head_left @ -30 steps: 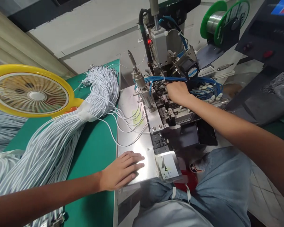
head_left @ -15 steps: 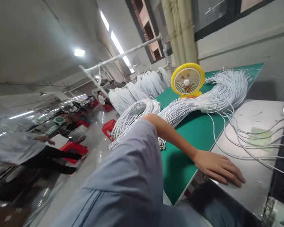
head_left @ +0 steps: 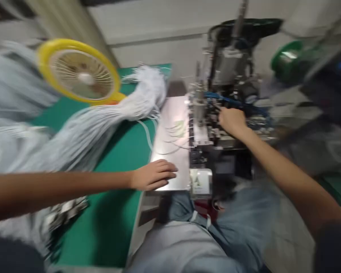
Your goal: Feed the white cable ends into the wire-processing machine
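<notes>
My left hand lies palm down on the near end of a shiny metal plate, fingers stretched out, holding nothing. Several white cables run over that plate towards a machine on its right. My right hand reaches into the machine's metal parts with its fingers curled; blur and the parts around it hide what they grip. Left of the plate, a thick bundle of white cables, gathered by a tie, rests on a green tabletop.
A yellow fan stands behind the cable bundle. More white cables hang at the left edge. A green spool is at the back right. A small box with a white label sits at the machine's front, above my lap.
The view has swung right and down, from the room to the machine. My right hand has come into view at the machine. My left hand still rests on the metal plate.
</notes>
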Demonstrator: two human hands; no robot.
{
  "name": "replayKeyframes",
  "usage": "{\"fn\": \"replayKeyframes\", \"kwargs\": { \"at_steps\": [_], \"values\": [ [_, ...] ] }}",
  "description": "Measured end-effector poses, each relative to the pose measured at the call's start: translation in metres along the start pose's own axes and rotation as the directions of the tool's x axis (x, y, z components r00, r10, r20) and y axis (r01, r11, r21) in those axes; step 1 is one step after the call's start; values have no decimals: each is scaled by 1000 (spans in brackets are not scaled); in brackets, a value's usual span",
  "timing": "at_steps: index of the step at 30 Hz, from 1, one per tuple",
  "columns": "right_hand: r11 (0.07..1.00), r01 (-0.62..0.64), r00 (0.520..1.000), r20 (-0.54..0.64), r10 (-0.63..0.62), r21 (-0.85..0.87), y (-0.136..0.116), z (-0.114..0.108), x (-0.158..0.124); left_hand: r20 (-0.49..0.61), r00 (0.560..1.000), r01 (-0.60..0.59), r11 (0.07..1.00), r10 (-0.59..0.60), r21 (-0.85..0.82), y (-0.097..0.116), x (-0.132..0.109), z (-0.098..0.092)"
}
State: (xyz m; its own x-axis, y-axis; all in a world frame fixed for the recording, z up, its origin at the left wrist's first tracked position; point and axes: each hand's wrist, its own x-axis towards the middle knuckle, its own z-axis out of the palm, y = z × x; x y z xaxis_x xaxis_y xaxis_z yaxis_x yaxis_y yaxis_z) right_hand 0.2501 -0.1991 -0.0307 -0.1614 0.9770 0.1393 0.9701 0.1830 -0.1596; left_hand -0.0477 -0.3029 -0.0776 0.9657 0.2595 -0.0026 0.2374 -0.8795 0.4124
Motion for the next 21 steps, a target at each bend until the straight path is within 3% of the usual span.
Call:
{"fn": "replayKeyframes", "kwargs": {
  "at_steps": [2, 4, 10, 15, 21],
  "values": [
    [991, -66, 998, -8, 66, -119, 30, -3, -8, -23, 999, -41, 999, 41, 7, -14, 2, -1],
    [983, -53, 999, -9, 52, -176, 38, -2, -4, -26, 998, -52, 999, 53, 12, -15, 3, -2],
    [989, -42, 999, -35, 38, -139, 28, 6, 8, -20, 999, -46, 998, 46, 35, -5, 5, -2],
    [987, -158, 984, -82, 156, -20, 31, 11, 13, 1, 999, -47, 998, 47, 39, -10, 4, -2],
    [972, -232, 971, -47, 234, 39, 31, 11, 22, 21, 999, -32, 999, 32, 35, -9, 2, -3]
  ]
}}
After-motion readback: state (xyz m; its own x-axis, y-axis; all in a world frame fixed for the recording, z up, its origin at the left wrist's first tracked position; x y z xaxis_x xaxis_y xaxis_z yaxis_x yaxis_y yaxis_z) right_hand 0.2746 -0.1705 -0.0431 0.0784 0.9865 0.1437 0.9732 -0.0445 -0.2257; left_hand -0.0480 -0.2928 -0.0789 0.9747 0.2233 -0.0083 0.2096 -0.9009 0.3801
